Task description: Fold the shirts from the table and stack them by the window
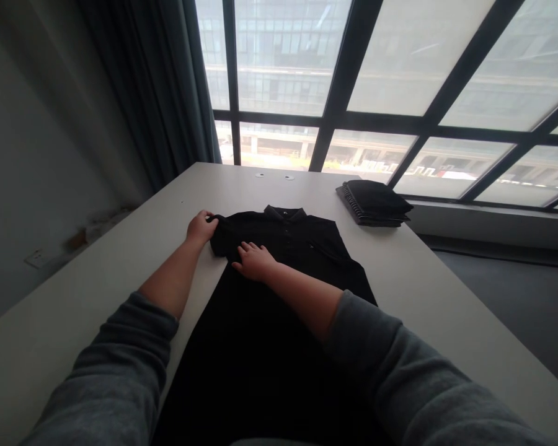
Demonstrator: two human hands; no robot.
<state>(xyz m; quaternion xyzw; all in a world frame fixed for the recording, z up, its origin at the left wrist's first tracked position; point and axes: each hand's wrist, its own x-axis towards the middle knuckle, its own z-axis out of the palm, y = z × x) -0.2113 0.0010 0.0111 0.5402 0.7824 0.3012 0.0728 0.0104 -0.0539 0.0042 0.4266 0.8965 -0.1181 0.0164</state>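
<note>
A black polo shirt lies spread front side up, its collar toward the window and its lower part running to the near edge of the view. My left hand pinches the edge of its left sleeve between thumb and fingers. Flat on the shirt's chest, near that same sleeve, rests my right hand with its fingers stretched out. The opposite sleeve lies loose on the right. My right forearm covers part of the shirt's middle.
The shirt lies on a white table. A stack of folded dark clothes sits at the back right. Two small round fittings are set near the far edge. Behind the table are a framed window and a dark curtain; a wall stands at left.
</note>
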